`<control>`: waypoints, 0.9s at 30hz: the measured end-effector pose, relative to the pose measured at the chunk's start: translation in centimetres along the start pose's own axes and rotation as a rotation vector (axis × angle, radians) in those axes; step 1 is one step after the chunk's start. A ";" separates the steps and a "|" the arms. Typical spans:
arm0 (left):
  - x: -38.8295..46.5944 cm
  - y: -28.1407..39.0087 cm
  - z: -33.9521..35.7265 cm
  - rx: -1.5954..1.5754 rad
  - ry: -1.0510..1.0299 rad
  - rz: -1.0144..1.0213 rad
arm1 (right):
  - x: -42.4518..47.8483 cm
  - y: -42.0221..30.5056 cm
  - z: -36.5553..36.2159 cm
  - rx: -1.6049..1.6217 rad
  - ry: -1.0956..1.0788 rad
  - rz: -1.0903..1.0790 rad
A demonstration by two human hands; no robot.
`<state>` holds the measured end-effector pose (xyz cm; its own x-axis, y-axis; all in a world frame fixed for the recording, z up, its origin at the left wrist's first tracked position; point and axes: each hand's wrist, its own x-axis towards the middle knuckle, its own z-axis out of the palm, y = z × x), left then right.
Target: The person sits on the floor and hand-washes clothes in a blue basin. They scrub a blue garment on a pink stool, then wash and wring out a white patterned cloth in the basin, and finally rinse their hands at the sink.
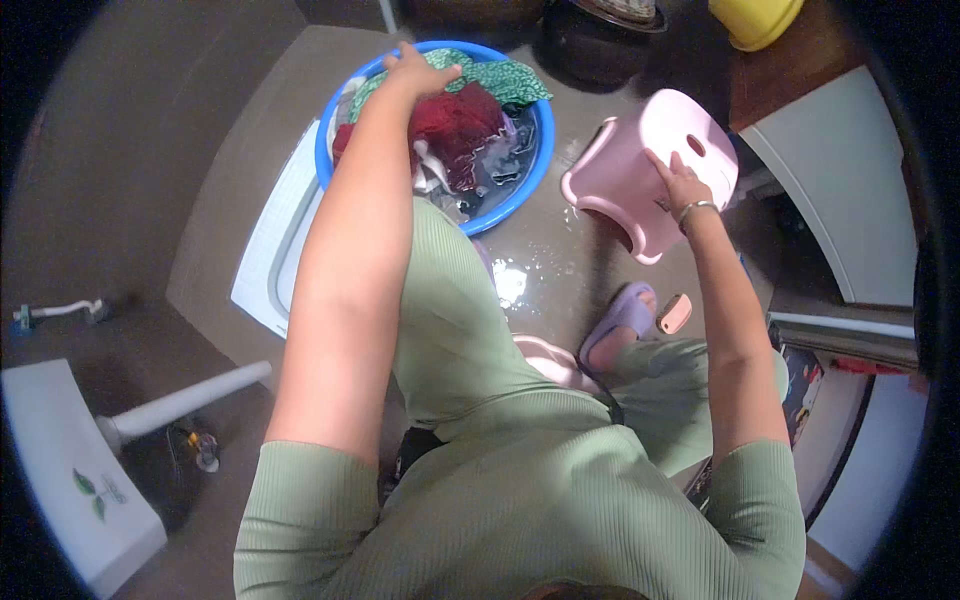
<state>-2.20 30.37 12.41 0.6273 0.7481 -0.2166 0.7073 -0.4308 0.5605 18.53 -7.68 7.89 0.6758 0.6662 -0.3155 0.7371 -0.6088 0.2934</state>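
Observation:
My left hand [424, 73] is over the far part of a blue plastic basin [546, 154], fingers spread at the green patterned cloth [506, 81]; whether it presses on the cloth is unclear. Dark red cloth [457, 124] and some white fabric lie beside it in the basin's water. With fingers extended, my right hand [681, 184] lies against a pink plastic step stool [637, 165], which is tipped over on the floor. The stool has an oval hole in its top. A bracelet circles my right wrist.
A white squat-toilet pan [259, 259] borders the basin at the left. Water shines on the floor [544, 281]. Near my purple slipper [622, 319] lies a small pink brush-like object [675, 313]. A dark pot [592, 52] and a yellow container [757, 19] stand at the top.

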 end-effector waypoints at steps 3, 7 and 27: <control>-0.2 -1.3 -1.6 -0.066 0.077 -0.064 | 1.5 -1.9 -5.4 -0.037 -0.329 0.077; 1.6 -6.4 -5.7 -0.146 -0.057 -0.174 | 5.3 -7.6 -8.5 0.195 -0.096 -0.284; -0.7 -17.2 12.3 0.374 -0.015 0.540 | 22.6 -29.1 -2.4 0.217 0.119 -0.851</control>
<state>-10.78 31.09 -6.92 0.9284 0.3716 0.0043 0.3558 -0.8922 0.2782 12.37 26.16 -5.60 -0.0981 0.9634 -0.2494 0.9823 0.0535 -0.1795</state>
